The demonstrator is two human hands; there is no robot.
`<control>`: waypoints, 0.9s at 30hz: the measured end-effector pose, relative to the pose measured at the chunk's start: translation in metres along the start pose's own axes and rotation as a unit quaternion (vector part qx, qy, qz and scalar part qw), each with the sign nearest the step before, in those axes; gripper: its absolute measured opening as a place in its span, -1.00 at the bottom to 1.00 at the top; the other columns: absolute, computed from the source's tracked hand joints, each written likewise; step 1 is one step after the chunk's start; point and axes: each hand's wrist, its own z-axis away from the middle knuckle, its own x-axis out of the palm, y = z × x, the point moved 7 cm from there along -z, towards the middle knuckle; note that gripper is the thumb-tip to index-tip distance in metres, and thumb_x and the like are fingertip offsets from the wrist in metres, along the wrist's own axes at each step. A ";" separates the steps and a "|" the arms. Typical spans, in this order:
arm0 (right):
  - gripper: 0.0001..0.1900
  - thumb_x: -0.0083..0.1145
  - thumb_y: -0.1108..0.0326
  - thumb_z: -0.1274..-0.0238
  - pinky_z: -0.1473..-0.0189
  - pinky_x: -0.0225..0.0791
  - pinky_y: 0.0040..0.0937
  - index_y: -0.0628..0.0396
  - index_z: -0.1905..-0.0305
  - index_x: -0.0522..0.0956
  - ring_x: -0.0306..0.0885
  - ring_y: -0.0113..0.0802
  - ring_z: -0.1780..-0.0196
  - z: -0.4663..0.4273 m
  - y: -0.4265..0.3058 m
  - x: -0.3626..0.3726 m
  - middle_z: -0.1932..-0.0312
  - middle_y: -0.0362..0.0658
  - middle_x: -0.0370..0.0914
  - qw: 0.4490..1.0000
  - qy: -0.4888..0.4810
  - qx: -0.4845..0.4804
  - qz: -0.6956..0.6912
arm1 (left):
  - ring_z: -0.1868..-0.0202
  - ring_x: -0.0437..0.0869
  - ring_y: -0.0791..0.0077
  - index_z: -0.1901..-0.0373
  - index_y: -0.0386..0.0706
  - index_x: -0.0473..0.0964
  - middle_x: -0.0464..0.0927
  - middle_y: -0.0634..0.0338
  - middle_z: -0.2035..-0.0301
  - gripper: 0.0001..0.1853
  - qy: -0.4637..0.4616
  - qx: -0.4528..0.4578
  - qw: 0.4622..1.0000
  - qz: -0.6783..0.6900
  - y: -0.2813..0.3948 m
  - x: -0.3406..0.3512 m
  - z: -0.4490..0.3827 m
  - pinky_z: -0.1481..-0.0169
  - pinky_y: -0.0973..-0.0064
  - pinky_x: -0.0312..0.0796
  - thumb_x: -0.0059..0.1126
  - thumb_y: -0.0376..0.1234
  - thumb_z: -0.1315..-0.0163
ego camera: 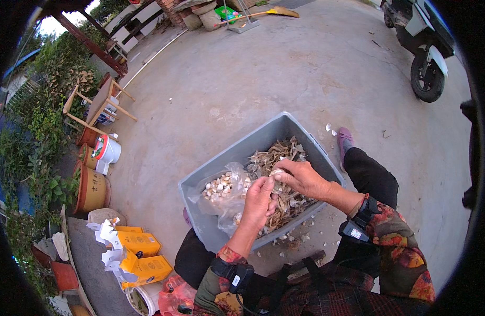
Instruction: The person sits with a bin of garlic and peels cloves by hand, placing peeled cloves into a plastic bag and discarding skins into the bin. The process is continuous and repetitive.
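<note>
Both hands meet over a grey plastic tub (211, 158). A whitish garlic piece (277, 172) is pinched in the fingers of my right hand (307, 179). My left hand (258, 201) grips it from the near side, thumb tip against it; the hands partly hide it. Inside the tub, a clear plastic bag (236, 170) holds many garlic cloves (219, 187) on the left. Dry garlic stalks and skins (282, 152) heap up on the right, beneath my hands.
Garlic scraps (290, 237) lie on the concrete by the tub's near side. Orange cartons (147, 272) and a red plastic bag (177, 294) stand at left. Beyond are flowerpots (90, 189), a white bucket (113, 152), and a wooden chair (104, 100). A scooter (428, 75) is parked far right.
</note>
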 end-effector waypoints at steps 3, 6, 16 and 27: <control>-0.68 0.00 0.12 -0.28 0.24 0.38 -0.26 0.19 0.11 0.43 0.56 -0.07 0.25 0.002 0.002 0.003 0.34 0.09 0.52 1.000 0.001 -0.011 0.013 | 0.72 0.24 0.75 0.16 -0.12 0.36 0.34 0.31 0.58 -0.70 -0.004 0.023 0.999 -0.025 0.003 0.004 0.001 0.74 0.79 0.00 -0.01 -0.10 -0.30; -0.67 -0.01 0.10 -0.29 0.24 0.37 -0.25 0.19 0.13 0.44 0.56 -0.07 0.27 0.003 0.000 0.004 0.36 0.07 0.51 1.000 -0.001 -0.003 -0.031 | 0.69 0.27 0.73 0.11 -0.12 0.34 0.36 0.28 0.56 -0.70 -0.005 0.023 0.999 -0.030 0.000 0.002 0.001 0.72 0.81 -0.01 -0.04 -0.11 -0.32; -0.68 -0.05 0.13 -0.31 0.51 0.32 -0.56 0.18 0.10 0.46 0.42 -0.56 0.47 0.002 0.021 0.004 0.45 -0.19 0.46 0.969 0.027 0.126 -0.212 | 0.64 0.35 0.62 0.19 -0.16 0.35 0.38 0.25 0.53 -0.82 0.000 0.016 0.998 0.058 -0.002 -0.004 -0.003 0.70 0.75 0.06 -0.10 -0.26 -0.33; -0.72 0.04 0.21 -0.25 0.41 0.41 -0.49 0.18 0.08 0.43 0.51 -0.41 0.43 0.002 0.019 0.002 0.37 -0.12 0.50 0.978 -0.002 0.101 -0.180 | 0.67 0.30 0.74 0.28 -0.13 0.37 0.34 0.35 0.59 -0.77 0.014 0.047 0.998 -0.040 0.011 -0.005 -0.003 0.70 0.78 0.05 -0.06 -0.16 -0.33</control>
